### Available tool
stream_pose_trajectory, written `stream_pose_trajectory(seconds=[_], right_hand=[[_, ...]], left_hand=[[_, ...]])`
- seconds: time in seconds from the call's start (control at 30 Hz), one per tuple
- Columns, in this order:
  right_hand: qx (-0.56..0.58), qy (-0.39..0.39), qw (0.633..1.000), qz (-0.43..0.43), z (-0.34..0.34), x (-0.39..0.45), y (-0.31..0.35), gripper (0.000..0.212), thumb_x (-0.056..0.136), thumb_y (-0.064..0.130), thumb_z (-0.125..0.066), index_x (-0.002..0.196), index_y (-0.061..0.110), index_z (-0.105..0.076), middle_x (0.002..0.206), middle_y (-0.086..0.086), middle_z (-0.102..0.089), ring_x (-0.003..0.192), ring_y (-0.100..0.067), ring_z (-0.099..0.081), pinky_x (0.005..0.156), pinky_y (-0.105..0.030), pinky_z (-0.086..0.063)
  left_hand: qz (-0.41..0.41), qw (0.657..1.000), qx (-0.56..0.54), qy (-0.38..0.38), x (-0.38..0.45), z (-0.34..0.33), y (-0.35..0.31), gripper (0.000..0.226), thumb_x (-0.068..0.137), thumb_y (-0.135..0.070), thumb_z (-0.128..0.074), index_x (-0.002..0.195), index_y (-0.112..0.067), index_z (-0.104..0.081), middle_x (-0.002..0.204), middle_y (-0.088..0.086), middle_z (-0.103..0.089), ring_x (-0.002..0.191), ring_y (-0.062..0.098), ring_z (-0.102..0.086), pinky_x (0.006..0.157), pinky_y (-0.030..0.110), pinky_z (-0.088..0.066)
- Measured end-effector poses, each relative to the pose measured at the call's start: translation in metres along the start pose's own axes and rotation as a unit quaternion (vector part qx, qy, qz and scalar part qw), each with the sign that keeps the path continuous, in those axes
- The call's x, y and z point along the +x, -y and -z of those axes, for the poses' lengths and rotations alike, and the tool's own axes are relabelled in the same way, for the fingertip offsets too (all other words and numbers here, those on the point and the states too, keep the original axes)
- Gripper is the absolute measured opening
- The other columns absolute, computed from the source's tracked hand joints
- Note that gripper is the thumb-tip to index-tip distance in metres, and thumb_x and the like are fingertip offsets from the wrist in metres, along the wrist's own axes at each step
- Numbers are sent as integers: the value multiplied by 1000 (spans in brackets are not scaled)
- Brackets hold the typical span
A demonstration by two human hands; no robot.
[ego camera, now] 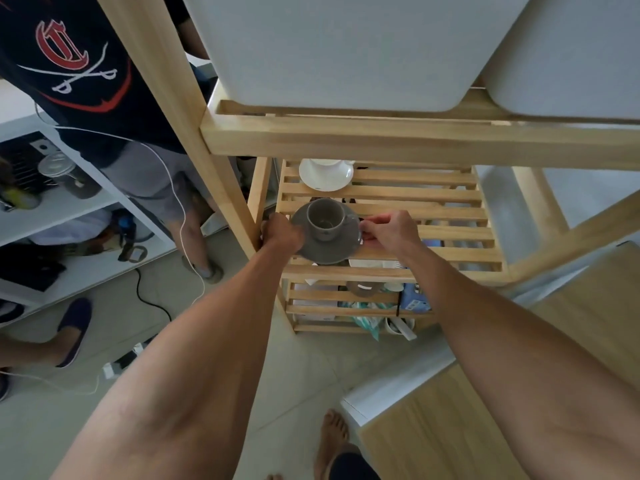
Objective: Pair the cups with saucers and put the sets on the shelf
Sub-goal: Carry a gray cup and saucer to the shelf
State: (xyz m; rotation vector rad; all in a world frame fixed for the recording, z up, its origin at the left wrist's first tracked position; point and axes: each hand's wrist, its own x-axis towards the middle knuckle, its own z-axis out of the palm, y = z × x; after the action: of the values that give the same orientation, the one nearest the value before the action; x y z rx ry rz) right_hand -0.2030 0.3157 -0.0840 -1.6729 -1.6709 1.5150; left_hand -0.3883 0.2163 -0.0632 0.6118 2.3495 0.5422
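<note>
A grey cup (325, 219) stands upright on a grey saucer (327, 237), and the pair sits at the front left of the slatted wooden shelf (415, 216), the saucer's near rim reaching about to the shelf's front edge. The left hand (282, 233) is closed on the saucer's left rim, close to the shelf's left upright, and the right hand (388, 230) pinches the right rim with fingers (372, 221) and thumb, near the cup's handle; whether the saucer already bears fully on the slats or is partly carried cannot be told from here. Further back on the same shelf, near the left rear corner, a white cup on a white saucer (325, 176) already stands as a set, apart from the grey one. Both pieces look like glazed ceramic, so I would expect them to be stiff, fairly heavy for their bulk, smooth under the fingers and liable to chip or break on a knock. The cup is only resting on the saucer, so it would probably slide or tip if the saucer tilted; holding the saucer by opposite rims and keeping it level seems the sound way. The gaps between slats could catch the saucer's foot, so it likely needs setting down flat.
</note>
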Motion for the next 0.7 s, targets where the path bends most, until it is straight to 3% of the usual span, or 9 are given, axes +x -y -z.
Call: stream_pose_trajectory(seconds=[0.13, 0.23, 0.33, 0.4, 0.57, 0.7], right_hand=[[-5, -27, 1000, 1, 7, -19, -5, 28, 88, 21, -83, 112, 8, -74, 99, -7, -77, 86, -18, -77, 79, -34, -66], [-7, -55, 998, 11, 16, -41, -6, 23, 92, 17, -79, 112, 9, -75, 97, -7, -77, 81, -15, -76, 71, -25, -64], [10, -79, 997, 16, 26, -69, -5, 9, 91, 15, -79, 97, 9, -78, 92, -10, -80, 79, -20, -79, 69, -27, -65], [28, -90, 995, 25, 33, -94, -4, 5, 91, 14, -78, 91, 9, -77, 91, -15, -80, 81, -24, -79, 71, -31, -66], [58, -117, 991, 20, 56, -170, -4, 13, 92, 14, -77, 99, 3, -78, 87, -15, -78, 74, -20, -74, 61, -22, -63], [78, -169, 982, 13, 85, -234, -14, 15, 93, 13, -76, 104, 3, -77, 91, -15, -78, 78, -21, -76, 67, -29, -66]], left_hand=[[-27, 999, 17, 0, -14, 5, 1, 35, 103, -19, -48, 135, -6, -49, 135, 17, -55, 127, 34, -54, 108, 43, -47], [-65, 998, 14, -12, -29, 13, 3, 34, 102, -15, -47, 133, -2, -52, 133, 19, -56, 125, 36, -55, 105, 40, -46], [-109, 994, -15, -19, -50, 25, 7, 36, 98, -14, -50, 128, 6, -57, 130, 27, -61, 121, 43, -58, 96, 44, -47], [-123, 992, -20, -20, -69, 32, 9, 40, 99, -16, -51, 133, 5, -55, 135, 27, -58, 125, 44, -56, 100, 45, -46], [-150, 987, -64, 14, -129, 44, 12, 33, 103, -16, -46, 131, -4, -58, 130, 18, -64, 119, 34, -62, 104, 42, -50], [-198, 973, -103, 65, -177, 35, 9, 34, 100, -28, -55, 127, -10, -63, 128, 12, -65, 116, 30, -63, 97, 31, -49]])
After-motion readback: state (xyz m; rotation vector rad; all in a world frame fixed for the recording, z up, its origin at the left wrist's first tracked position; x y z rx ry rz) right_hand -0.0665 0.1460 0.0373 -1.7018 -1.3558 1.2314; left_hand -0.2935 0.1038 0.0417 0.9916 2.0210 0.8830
